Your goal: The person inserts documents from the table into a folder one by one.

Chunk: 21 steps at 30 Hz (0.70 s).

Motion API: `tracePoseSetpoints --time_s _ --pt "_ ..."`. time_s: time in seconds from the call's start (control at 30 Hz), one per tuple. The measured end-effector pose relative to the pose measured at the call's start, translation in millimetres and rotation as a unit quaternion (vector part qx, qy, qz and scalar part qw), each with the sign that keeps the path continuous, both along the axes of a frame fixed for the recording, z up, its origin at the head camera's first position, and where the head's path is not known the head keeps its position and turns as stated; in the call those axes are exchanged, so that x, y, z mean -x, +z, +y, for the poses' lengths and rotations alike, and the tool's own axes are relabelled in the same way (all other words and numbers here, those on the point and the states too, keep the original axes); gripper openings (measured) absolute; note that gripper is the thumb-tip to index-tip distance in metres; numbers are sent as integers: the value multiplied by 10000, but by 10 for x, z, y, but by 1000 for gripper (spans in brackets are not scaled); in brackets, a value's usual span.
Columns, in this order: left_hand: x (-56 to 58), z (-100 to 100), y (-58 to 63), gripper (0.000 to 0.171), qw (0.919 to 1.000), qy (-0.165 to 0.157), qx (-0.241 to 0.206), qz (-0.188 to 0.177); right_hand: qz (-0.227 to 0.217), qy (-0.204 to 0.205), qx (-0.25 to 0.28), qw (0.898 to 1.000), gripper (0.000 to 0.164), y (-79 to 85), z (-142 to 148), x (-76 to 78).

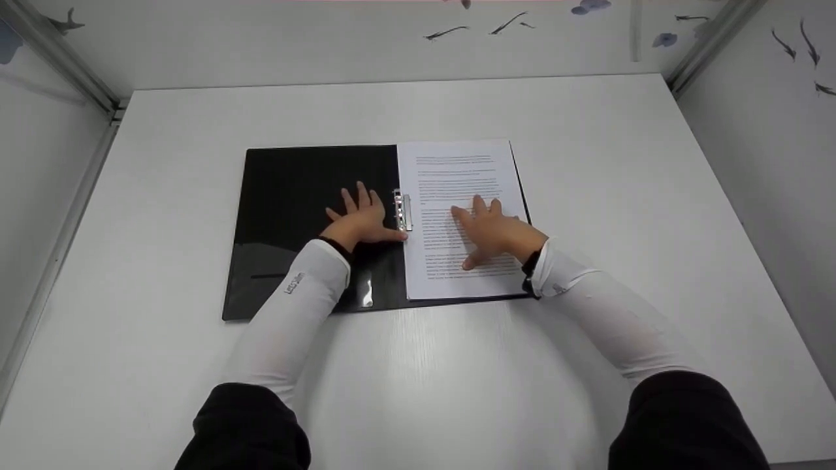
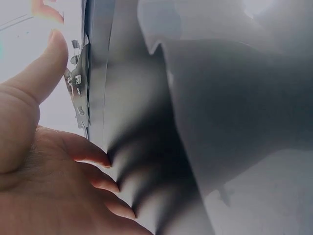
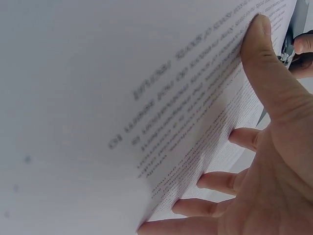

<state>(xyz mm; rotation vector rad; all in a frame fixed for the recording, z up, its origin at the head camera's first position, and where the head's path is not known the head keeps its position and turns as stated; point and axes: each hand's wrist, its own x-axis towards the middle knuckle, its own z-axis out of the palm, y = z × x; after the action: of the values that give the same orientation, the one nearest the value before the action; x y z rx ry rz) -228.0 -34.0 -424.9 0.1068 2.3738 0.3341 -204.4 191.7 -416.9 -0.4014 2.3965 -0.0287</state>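
Note:
A black folder [image 1: 313,176] lies opened flat, with printed paper [image 1: 450,156] on its right side. Along the spine sits a metal clip [image 1: 400,210]. My left hand [image 1: 362,222] is spread over the black inner cover, its thumb stretched to the clip's lower end. In the left wrist view the fingertips [image 2: 117,188] touch the glossy cover. My right hand [image 1: 493,232] rests on the printed sheet with fingers spread. The right wrist view shows its thumb and fingertips [image 3: 181,205] against the paper. Neither hand grips anything.
The folder lies on a white table [image 1: 418,378]. White panels with bird and petal prints [image 1: 447,31] stand behind and at the sides, joined by metal corner posts [image 1: 712,46]. A clear pocket [image 1: 366,287] shines on the lower left cover.

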Motion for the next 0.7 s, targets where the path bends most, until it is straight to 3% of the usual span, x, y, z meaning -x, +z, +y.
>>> tracePoseSetpoints --time_s 0.7 --pt "-43 -3 -55 115 9997 101 -186 144 -204 -172 132 9996 110 6 1 9"
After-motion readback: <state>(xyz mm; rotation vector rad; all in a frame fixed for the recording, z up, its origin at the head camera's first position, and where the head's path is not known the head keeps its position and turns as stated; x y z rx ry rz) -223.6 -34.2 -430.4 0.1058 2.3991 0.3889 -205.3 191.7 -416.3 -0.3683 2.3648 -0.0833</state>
